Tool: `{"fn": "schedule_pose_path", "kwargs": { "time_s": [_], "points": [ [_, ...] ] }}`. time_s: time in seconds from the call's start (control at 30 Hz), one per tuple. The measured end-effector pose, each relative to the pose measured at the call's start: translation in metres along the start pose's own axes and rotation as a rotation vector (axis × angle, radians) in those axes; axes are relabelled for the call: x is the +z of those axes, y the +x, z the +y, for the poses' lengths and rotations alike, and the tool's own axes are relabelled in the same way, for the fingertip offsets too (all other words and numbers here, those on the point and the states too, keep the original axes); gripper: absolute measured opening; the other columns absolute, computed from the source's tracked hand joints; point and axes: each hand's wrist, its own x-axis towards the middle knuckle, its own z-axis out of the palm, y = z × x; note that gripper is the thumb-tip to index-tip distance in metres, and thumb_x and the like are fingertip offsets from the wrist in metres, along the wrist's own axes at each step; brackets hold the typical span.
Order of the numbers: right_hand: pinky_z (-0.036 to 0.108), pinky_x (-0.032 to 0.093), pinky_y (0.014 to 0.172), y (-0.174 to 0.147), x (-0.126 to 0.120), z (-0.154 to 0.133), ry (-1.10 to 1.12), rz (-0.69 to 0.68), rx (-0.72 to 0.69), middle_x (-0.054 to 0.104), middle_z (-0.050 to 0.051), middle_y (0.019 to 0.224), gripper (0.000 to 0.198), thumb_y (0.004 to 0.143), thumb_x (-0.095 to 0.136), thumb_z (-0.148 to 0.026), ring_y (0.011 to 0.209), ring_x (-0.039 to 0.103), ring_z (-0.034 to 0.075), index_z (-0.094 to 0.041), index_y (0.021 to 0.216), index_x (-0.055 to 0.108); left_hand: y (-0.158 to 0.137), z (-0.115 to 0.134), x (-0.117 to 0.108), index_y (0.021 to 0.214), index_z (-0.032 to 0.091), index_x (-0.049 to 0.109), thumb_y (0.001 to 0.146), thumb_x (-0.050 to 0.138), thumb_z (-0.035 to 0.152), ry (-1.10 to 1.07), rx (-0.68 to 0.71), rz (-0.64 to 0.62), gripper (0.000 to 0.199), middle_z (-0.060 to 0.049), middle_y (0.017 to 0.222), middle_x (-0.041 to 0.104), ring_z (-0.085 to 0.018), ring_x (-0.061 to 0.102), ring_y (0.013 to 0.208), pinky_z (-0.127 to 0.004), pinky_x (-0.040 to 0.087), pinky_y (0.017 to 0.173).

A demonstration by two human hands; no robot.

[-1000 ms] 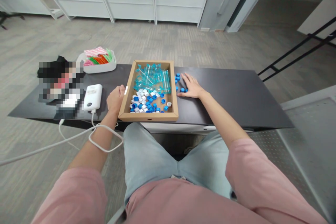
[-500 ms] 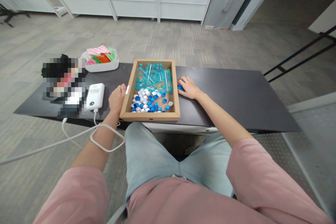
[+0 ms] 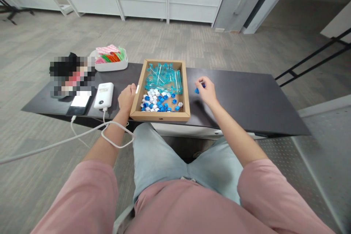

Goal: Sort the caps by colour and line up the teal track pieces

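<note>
A shallow cardboard tray [image 3: 159, 116] stands on the dark table. Clear turquoise plastic tubes [image 3: 161, 77] fill its far part, and small white and blue hexagonal caps [image 3: 157, 100] lie loose in the near part. Against the tray's left wall rests my left hand [image 3: 127, 97], its fingers curled in; whether anything is inside them is hidden. To the right of the tray, just above the table, my right hand [image 3: 207, 89] is closed on blue caps [image 3: 196, 90], which show between and below the fingertips. How many it holds is partly hidden.
Left of the tray are a white power bank [image 3: 104, 95] with a cable [image 3: 109, 122] looping over my left forearm, and a phone [image 3: 80, 101]. Behind them stands a white basket [image 3: 112, 66] of colourful items beside a blurred-out dark object [image 3: 68, 75]. The table [image 3: 255, 98] extends to the right.
My right hand has lifted and moved right, away from the tray's side, with blue caps in its fingers. The left hand stays at the tray's left wall. The whole view has shifted slightly.
</note>
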Motion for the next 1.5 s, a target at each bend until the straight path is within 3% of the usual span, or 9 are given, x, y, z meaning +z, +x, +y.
{"fn": "schedule_pose_path", "kwargs": {
  "time_s": [0.1, 0.27, 0.43, 0.67, 0.87, 1.07, 1.2, 1.37, 1.5],
  "points": [
    [0.044, 0.06, 0.103, 0.002, 0.026, -0.047, 0.08, -0.104, -0.155, 0.075, 0.006, 0.11, 0.023, 0.115, 0.067, -0.047, 0.104, 0.07, 0.027, -0.028, 0.102, 0.071, -0.001, 0.003, 0.0, 0.136, 0.019, 0.08, 0.133, 0.028, 0.042, -0.006, -0.012, 0.021, 0.057, -0.023, 0.148, 0.084, -0.039, 0.079, 0.136, -0.038, 0.049, 0.095],
    [0.05, 0.057, 0.12, -0.007, 0.072, -0.102, -0.091, -0.475, -0.346, 0.072, 0.014, 0.151, 0.025, 0.121, 0.068, -0.041, 0.138, 0.071, 0.033, -0.026, 0.136, 0.08, 0.0, 0.003, 0.001, 0.133, 0.021, 0.081, 0.132, 0.03, 0.043, -0.022, -0.015, 0.026, 0.055, -0.022, 0.145, 0.085, -0.04, 0.079, 0.138, -0.038, 0.053, 0.096],
    [0.048, 0.057, 0.123, 0.0, 0.082, -0.105, -0.206, -0.469, -0.33, 0.073, 0.015, 0.154, 0.031, 0.122, 0.06, -0.027, 0.142, 0.072, 0.032, -0.023, 0.147, 0.078, 0.002, 0.0, 0.005, 0.134, 0.021, 0.081, 0.132, 0.03, 0.044, -0.036, 0.002, 0.034, 0.056, -0.022, 0.147, 0.085, -0.04, 0.079, 0.139, -0.039, 0.053, 0.1],
    [0.062, 0.052, 0.126, 0.024, 0.101, -0.106, -0.559, -0.578, -0.271, 0.08, 0.024, 0.149, 0.041, 0.111, 0.08, -0.029, 0.148, 0.065, 0.047, -0.014, 0.149, 0.079, 0.003, 0.0, 0.008, 0.132, 0.021, 0.081, 0.131, 0.029, 0.043, -0.039, 0.033, 0.045, 0.057, -0.022, 0.146, 0.085, -0.039, 0.08, 0.136, -0.04, 0.054, 0.1],
    [0.058, 0.059, 0.119, 0.032, 0.11, -0.088, -0.207, -0.549, -0.13, 0.08, 0.015, 0.136, 0.047, 0.109, 0.081, -0.039, 0.129, 0.075, 0.038, -0.02, 0.152, 0.074, 0.002, 0.0, 0.007, 0.131, 0.021, 0.082, 0.131, 0.028, 0.043, -0.034, 0.037, 0.045, 0.058, -0.022, 0.145, 0.085, -0.039, 0.079, 0.136, -0.04, 0.054, 0.1],
    [0.037, 0.064, 0.079, 0.041, 0.098, -0.073, 0.58, -0.424, 0.24, 0.071, 0.003, 0.122, 0.05, 0.111, 0.081, -0.067, 0.086, 0.072, 0.019, -0.034, 0.148, 0.071, 0.002, 0.001, 0.005, 0.133, 0.021, 0.081, 0.13, 0.027, 0.044, -0.033, 0.022, 0.03, 0.059, -0.023, 0.148, 0.084, -0.042, 0.078, 0.14, -0.041, 0.054, 0.1],
    [0.032, 0.06, 0.071, 0.039, 0.069, -0.08, 0.88, -0.369, 0.382, 0.073, 0.001, 0.109, 0.05, 0.11, 0.075, -0.073, 0.075, 0.062, 0.016, -0.032, 0.14, 0.076, -0.002, 0.004, -0.001, 0.13, 0.021, 0.079, 0.131, 0.027, 0.043, -0.033, -0.002, 0.014, 0.057, -0.023, 0.148, 0.084, -0.041, 0.078, 0.14, -0.04, 0.053, 0.101],
    [0.033, 0.053, 0.064, 0.024, 0.018, -0.08, 0.93, -0.337, 0.443, 0.074, 0.002, 0.098, 0.051, 0.114, 0.058, -0.068, 0.069, 0.053, 0.018, -0.026, 0.133, 0.08, -0.004, 0.002, -0.006, 0.129, 0.016, 0.074, 0.132, 0.027, 0.044, -0.023, 0.017, -0.015, 0.055, -0.025, 0.148, 0.082, -0.037, 0.078, 0.136, -0.042, 0.052, 0.102],
    [0.032, 0.052, 0.067, 0.006, -0.026, -0.038, 0.78, -0.179, 0.459, 0.075, 0.001, 0.1, 0.044, 0.102, 0.076, -0.059, 0.07, 0.057, 0.016, -0.027, 0.132, 0.078, -0.001, 0.002, -0.006, 0.113, 0.022, 0.068, 0.127, 0.031, 0.049, 0.045, -0.028, 0.011, 0.048, -0.018, 0.133, 0.086, -0.037, 0.08, 0.13, -0.039, 0.054, 0.097]
  ]
}}
